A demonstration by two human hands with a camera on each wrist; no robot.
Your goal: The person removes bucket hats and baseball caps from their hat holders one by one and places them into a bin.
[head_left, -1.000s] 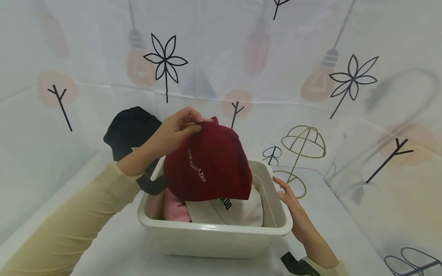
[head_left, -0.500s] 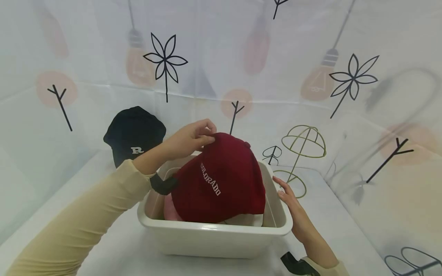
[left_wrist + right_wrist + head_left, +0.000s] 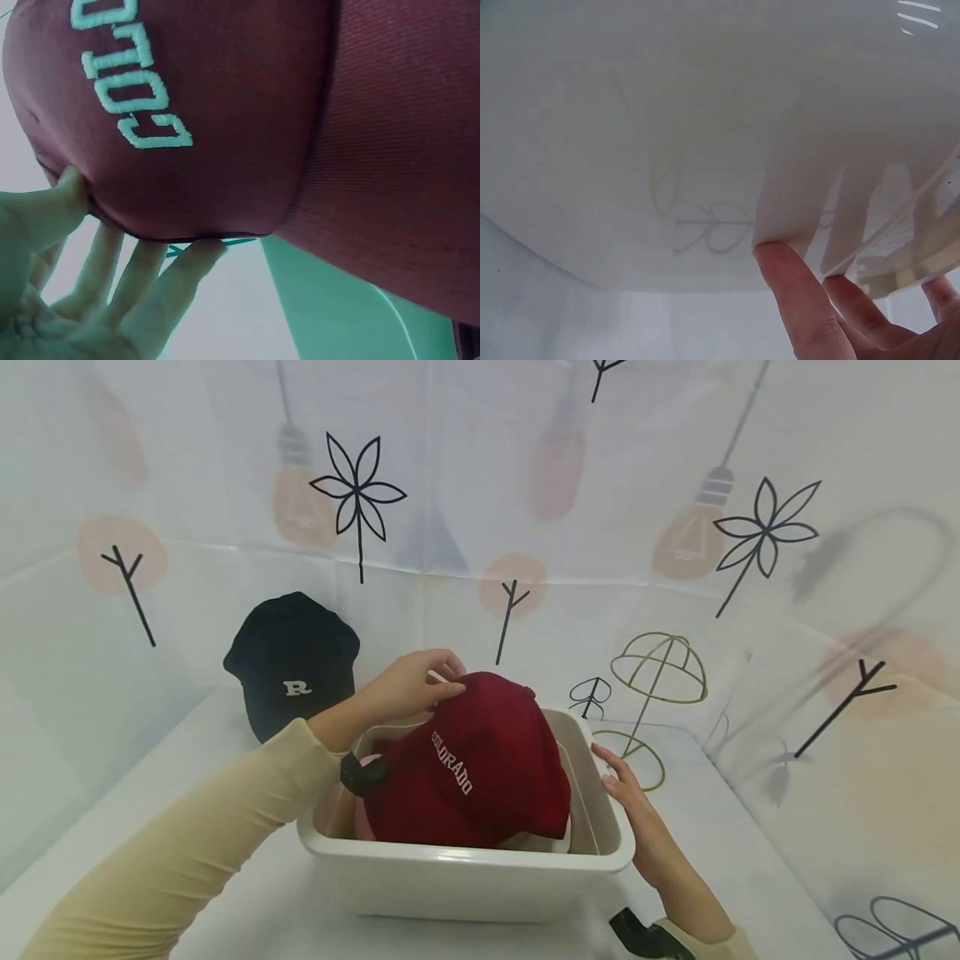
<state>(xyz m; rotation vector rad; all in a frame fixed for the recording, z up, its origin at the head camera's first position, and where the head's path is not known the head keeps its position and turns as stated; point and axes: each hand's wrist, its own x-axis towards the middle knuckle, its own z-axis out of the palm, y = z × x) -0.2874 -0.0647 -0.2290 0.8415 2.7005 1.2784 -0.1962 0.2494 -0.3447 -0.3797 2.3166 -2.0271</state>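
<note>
Your right hand stays flat, fingers straight, against the bin. Your left hand has lowered the red cap into it, still pinching the crown; it now rests atop a pink and a white cap. Behind, a black cap stands untouched.

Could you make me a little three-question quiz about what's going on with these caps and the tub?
1. True or false: the left hand touches the dark red cap.
2. What word is stitched on that cap?
3. The right hand rests against: A) the black cap B) the white tub C) the wire hat stand

Key: 1 true; 2 COLORADO; 3 B, flat on the tub's right side.
</note>
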